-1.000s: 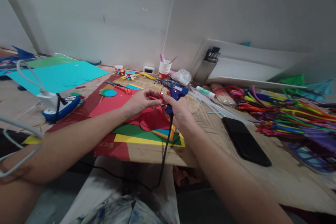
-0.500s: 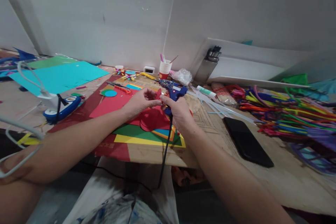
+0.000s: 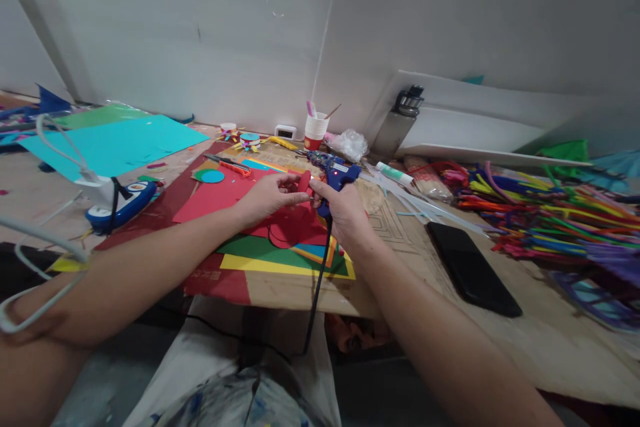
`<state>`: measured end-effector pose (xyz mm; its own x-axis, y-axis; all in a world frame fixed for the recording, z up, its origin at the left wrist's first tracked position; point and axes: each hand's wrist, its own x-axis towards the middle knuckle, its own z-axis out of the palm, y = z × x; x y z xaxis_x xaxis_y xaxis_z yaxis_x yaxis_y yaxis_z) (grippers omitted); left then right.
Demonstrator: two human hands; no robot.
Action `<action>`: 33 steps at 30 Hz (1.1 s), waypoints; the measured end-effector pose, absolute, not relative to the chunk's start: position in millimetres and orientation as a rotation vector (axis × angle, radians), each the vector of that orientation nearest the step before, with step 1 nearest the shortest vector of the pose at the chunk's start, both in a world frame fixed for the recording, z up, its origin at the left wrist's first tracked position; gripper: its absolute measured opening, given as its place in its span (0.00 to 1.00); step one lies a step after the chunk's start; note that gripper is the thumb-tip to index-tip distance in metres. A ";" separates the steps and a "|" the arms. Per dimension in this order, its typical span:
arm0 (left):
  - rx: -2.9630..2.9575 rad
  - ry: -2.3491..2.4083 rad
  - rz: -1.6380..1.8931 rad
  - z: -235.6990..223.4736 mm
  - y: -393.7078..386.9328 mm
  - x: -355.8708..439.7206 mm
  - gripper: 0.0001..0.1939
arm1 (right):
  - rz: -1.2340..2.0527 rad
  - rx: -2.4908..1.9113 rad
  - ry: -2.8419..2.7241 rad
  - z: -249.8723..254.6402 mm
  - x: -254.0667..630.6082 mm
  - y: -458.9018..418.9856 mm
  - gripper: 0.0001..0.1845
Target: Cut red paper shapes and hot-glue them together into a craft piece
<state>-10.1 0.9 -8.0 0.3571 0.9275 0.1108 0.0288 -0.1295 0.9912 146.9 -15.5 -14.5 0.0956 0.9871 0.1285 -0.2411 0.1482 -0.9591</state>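
My left hand (image 3: 273, 200) is closed, its thumb and fingers pinching a small red paper piece (image 3: 305, 181). My right hand (image 3: 346, 212) meets it there, thumb and index finger at the piece's right side. A blue hot glue gun (image 3: 340, 175) with a lit red light is gripped in this same hand, its handle partly hidden by the fingers. From the handle a black cord (image 3: 318, 280) hangs past the table edge. Below both hands lie a red paper sheet (image 3: 215, 199), a red paper circle (image 3: 284, 235), and green and yellow sheets (image 3: 285, 267).
Orange-handled scissors (image 3: 235, 167), a blue paper circle (image 3: 213, 176) and paper cups (image 3: 316, 130) stand or lie behind the hands. To the right are a glue stick (image 3: 394, 173), a black phone (image 3: 470, 267) and colourful pipe cleaners (image 3: 555, 213). A power strip (image 3: 123, 205) sits left.
The red piece shows more upright between my fingertips. Both hands and the glue gun have shifted very slightly; the whole view has moved a little too.
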 end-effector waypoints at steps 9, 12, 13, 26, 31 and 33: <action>1.553 0.939 0.943 0.6 -7.8 -11.3 0.25 | 1.248 -0.886 -0.978 -15.4 144.7 -14.0 0.19; 1.610 1.047 0.965 -2.8 -4.1 -13.1 0.24 | 1.202 -0.934 -1.050 -17.1 144.4 -13.8 0.20; 1.627 1.085 0.992 -4.8 -2.4 -13.7 0.23 | 1.173 -0.967 -1.064 -17.7 144.4 -13.6 0.19; 1.221 0.896 1.105 -11.8 19.3 -23.9 0.21 | 1.043 -1.087 -1.011 -19.6 147.7 -6.9 0.15; 1.119 0.843 1.017 -9.5 23.0 -29.2 0.17 | 1.120 -1.069 -0.938 -15.0 149.4 -8.2 0.15; 1.138 0.833 0.960 -9.7 23.1 -31.4 0.17 | 1.110 -1.093 -0.929 -14.3 149.7 -8.7 0.16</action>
